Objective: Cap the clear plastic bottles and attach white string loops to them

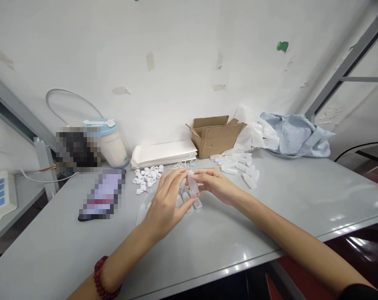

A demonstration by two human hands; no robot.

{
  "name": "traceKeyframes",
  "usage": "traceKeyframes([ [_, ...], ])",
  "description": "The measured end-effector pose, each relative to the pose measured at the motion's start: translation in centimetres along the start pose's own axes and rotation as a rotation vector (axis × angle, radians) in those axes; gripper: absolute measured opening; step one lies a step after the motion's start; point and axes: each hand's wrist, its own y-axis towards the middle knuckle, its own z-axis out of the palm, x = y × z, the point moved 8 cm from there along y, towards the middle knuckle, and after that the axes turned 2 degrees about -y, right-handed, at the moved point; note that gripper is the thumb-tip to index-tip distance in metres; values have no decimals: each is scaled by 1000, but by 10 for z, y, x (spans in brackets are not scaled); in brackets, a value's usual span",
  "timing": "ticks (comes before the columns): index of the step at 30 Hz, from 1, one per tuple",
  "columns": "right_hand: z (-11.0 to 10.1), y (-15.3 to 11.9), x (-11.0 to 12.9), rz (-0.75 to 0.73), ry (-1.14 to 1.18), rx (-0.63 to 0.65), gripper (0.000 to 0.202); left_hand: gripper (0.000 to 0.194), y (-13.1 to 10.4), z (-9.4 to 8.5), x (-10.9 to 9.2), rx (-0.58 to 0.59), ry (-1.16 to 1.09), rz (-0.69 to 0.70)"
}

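Between my two hands a small translucent plastic tube (pixel 193 186) with a white top is held tilted, just above the table. My left hand (pixel 164 204) has its fingers at the tube's top and its thumb by the lower part. From the other side, my right hand (pixel 218 185) pinches the tube near the top. More translucent tubes with white cords (pixel 141 214) lie under and beside my left hand, partly hidden by it. Small white caps (pixel 147 177) are scattered beyond my left hand. A pile of loose clear tubes (pixel 235 162) lies beyond my right hand.
Along the wall stand a lidded cup (pixel 112 146), a stack of white flat sheets (pixel 164 153), an open cardboard box (pixel 218 139), a white plastic bag (pixel 254 129) and a blue cloth bag (pixel 297 135). A blurred phone (pixel 104 193) lies left on the grey table (pixel 239 241).
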Motion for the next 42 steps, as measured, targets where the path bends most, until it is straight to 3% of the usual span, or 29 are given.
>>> traceKeyframes([
  [4, 6, -2, 0, 30, 23, 82, 23, 47, -1, 2, -2, 3, 46, 57],
  [12, 8, -6, 11, 40, -141, 188, 23, 44, -2, 5, -10, 28, 113, 125],
  [19, -10, -9, 10, 116, -488, 288, 25, 43, 0, 23, -10, 133, 170, 198],
  [23, -28, -12, 5, 203, -741, 350, 22, 41, 6, 45, -5, 250, 140, 99],
  [28, -38, -9, -5, 241, -877, 372, 22, 28, 6, 72, -7, 452, 154, 24],
  [34, -35, -5, -18, 245, -928, 399, 22, 27, 1, 76, 2, 488, 211, -66],
  [42, -33, -7, -18, 238, -967, 417, 21, 36, -5, 71, 12, 466, 196, -119],
])
